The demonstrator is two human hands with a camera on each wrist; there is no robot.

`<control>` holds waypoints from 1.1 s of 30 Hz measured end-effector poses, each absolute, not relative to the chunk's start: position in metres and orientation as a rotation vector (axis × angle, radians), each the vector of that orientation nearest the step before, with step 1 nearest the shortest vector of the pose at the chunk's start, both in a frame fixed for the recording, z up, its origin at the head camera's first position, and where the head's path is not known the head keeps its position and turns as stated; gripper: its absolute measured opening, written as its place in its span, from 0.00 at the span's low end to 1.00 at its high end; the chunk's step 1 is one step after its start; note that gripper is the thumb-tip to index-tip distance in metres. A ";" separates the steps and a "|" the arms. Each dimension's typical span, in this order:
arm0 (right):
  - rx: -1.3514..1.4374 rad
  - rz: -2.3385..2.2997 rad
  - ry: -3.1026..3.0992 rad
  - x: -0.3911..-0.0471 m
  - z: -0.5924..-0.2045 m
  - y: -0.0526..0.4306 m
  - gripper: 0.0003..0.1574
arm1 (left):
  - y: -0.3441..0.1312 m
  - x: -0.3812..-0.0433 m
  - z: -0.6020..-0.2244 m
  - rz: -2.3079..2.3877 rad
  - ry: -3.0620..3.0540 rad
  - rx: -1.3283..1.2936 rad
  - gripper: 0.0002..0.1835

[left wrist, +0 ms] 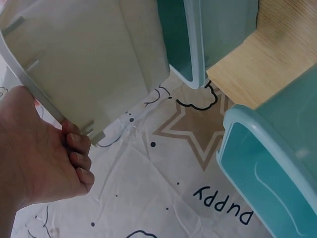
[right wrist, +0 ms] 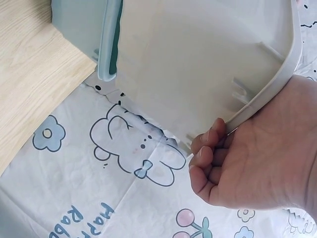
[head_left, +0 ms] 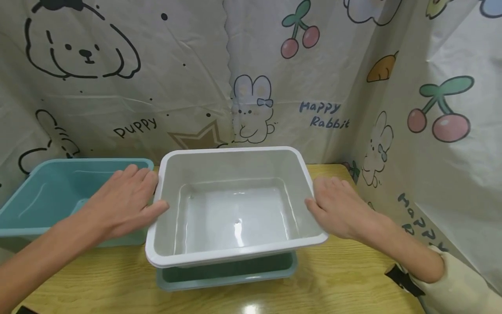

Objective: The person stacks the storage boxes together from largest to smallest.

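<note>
Both hands hold a white plastic basin by its two short sides, above a green basin whose front rim shows below it. My left hand grips the left rim, thumb over the top; in the left wrist view its fingers curl under the edge. On the opposite rim my right hand has its thumb on top, and the right wrist view shows the fingers curled beneath. The white basin looks empty inside. Most of the green basin is hidden under it.
A teal basin stands at the left on the wooden table, behind my left forearm. Cloth printed with cartoon animals and cherries hangs at the back and on both sides. A black strap piece is near the right sleeve.
</note>
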State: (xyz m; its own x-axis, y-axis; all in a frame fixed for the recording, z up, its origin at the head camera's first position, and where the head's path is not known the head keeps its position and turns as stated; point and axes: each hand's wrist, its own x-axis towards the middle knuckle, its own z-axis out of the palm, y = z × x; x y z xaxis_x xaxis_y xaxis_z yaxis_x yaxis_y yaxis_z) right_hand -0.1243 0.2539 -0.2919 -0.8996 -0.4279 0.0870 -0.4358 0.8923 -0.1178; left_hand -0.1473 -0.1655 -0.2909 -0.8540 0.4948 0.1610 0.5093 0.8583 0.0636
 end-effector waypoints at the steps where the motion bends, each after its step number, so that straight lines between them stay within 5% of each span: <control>1: 0.693 0.212 -2.996 -0.124 -0.292 0.253 0.13 | -0.166 -0.147 -0.292 -0.159 -2.896 -0.787 0.11; 33: 0.676 0.220 -3.062 -0.120 -0.322 0.240 0.15 | -0.179 -0.149 -0.323 -0.222 -2.950 -0.841 0.11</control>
State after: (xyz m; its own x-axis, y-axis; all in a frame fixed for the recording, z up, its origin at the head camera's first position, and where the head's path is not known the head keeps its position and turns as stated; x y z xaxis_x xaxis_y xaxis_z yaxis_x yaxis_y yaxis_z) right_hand -0.1199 0.2405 -0.3221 -0.9076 -0.4189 0.0285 -0.4187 0.8978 -0.1364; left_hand -0.1493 -0.1788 -0.3231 -0.8486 0.5190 0.1030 0.5285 0.8404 0.1201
